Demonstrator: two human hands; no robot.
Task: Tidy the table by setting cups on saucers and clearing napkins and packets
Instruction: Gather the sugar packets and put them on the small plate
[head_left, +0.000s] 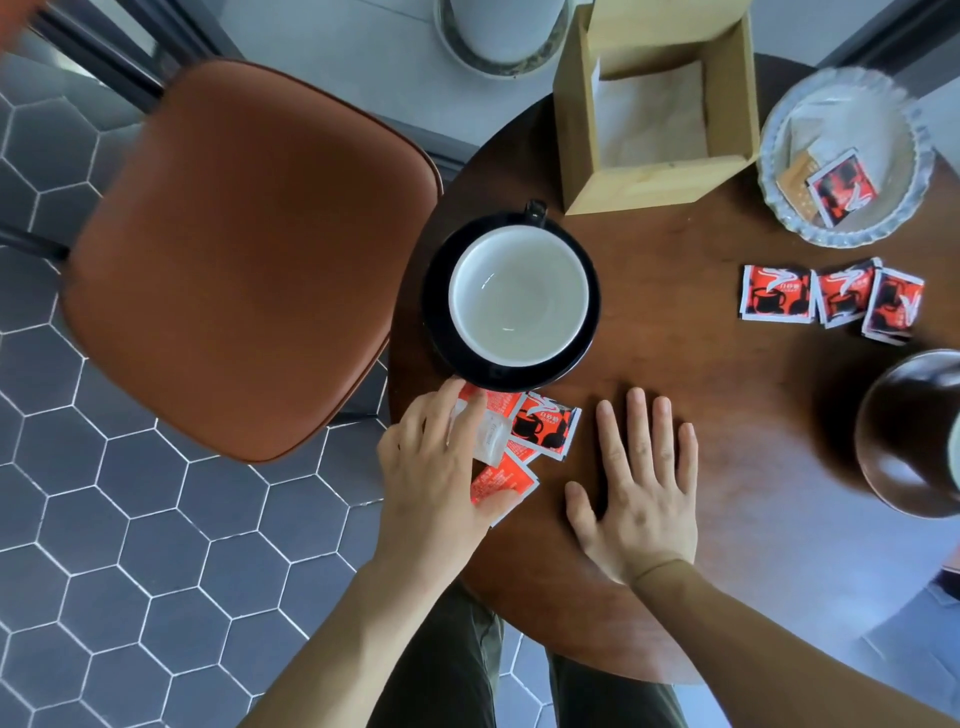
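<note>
**Loose packets lie under the left hand; the glass dish sits far to the right**

A cluster of red sugar packets (540, 434) is found at the near-left edge of the round wooden table (701, 415), just below the black saucer (441, 332) on which the white cup (519, 296) is already set. The left hand (441, 462) is laid over this cluster, fingers bent onto a pale packet and thumb pressed on a lower red one; whether anything is actually lifted cannot be told. The right hand (639, 483) is spread flat on the bare wood just beside the cluster, with nothing held.

A second row of three packets (831, 301) lies well apart, toward the far right, its long axis running left to right. The fluted glass dish (779, 208) holding other packets stands beyond that row, next to the wooden napkin box (571, 156). The right hand is judged the nearer one for that row and for the dish, so the gathered cluster would have to be carried across the table rightward and away.
</note>
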